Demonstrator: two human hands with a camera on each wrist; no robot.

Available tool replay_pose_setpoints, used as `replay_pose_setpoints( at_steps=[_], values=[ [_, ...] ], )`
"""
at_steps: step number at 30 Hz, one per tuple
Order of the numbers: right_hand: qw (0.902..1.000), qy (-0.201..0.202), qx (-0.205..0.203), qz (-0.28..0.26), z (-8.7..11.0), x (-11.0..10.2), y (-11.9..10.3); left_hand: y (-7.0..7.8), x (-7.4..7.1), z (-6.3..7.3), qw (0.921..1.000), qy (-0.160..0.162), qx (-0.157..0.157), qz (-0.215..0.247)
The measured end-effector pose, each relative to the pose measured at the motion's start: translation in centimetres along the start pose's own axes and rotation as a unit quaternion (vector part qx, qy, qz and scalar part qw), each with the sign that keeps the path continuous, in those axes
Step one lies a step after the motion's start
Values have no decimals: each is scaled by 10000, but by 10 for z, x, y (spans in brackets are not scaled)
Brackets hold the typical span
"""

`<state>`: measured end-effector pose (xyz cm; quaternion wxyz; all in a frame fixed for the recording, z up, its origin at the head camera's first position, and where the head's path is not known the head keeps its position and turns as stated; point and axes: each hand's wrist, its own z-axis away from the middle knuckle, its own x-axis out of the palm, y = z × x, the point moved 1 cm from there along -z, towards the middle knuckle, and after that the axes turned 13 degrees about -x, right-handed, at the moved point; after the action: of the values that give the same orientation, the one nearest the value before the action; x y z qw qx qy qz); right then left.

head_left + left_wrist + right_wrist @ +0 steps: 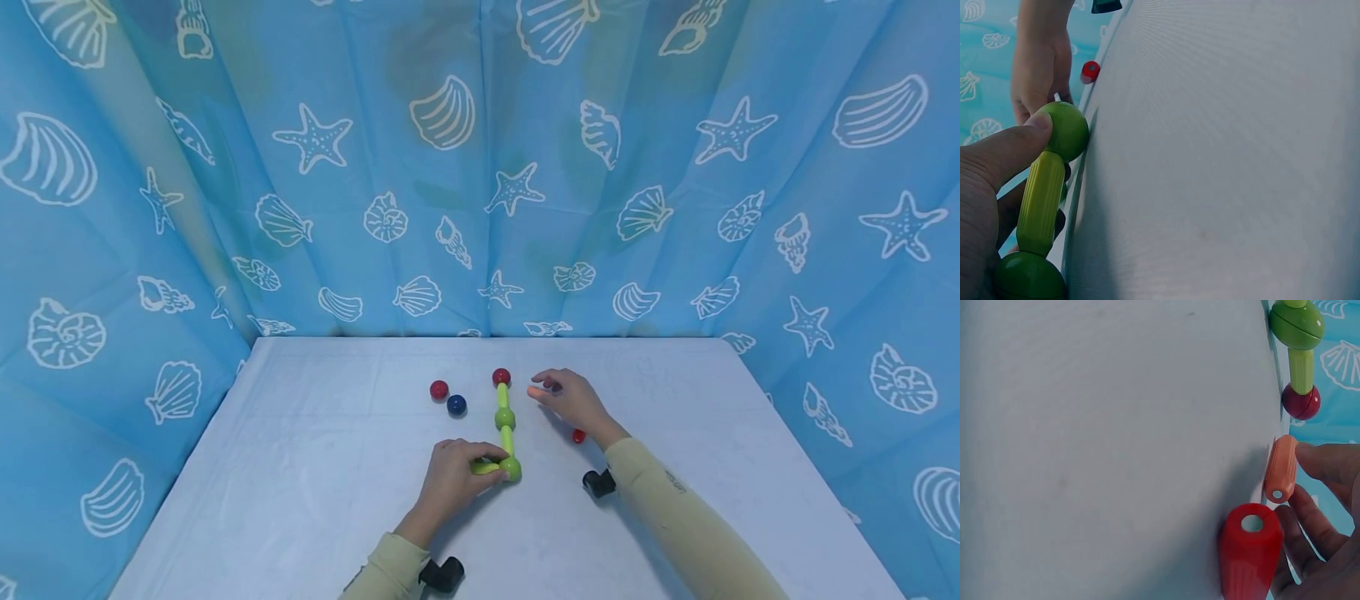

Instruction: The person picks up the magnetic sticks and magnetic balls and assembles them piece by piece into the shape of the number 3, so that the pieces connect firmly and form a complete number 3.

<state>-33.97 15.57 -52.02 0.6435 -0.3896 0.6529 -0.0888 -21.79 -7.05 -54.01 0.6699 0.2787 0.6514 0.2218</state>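
Note:
A chain of balls and rods runs away from me: a red ball [501,377], a light green rod [503,402], a green ball [505,418], another light green rod [507,442], then a near green ball [512,471]. My left hand [450,477] grips the near end, its thumb on a green ball [1067,131]; a yellow-green rod [1041,200] leads from that to another green ball [1029,276] by the palm. To the chain's right, my right hand [573,400] pinches an orange rod [1282,465] between thumb and fingers. A red rod [1250,556] lies close to that hand.
Left of the chain sit a loose red ball [438,390] and a dark blue ball [456,406]. Black wrist devices [444,575] show by both sleeves. Behind the white table [315,467] hangs a blue shell-patterned curtain [480,208].

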Motion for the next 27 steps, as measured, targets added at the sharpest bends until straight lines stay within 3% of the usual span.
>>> replay_pose_setpoints(
  at_steps=[12,27],
  values=[
    [9991,-64,365,217,0,2,3,0,0,0,10000,26,-19,-9],
    [9994,-82,318,106,-4,11,-4,-1,1,0,10000,-3,-4,7]
  ],
)
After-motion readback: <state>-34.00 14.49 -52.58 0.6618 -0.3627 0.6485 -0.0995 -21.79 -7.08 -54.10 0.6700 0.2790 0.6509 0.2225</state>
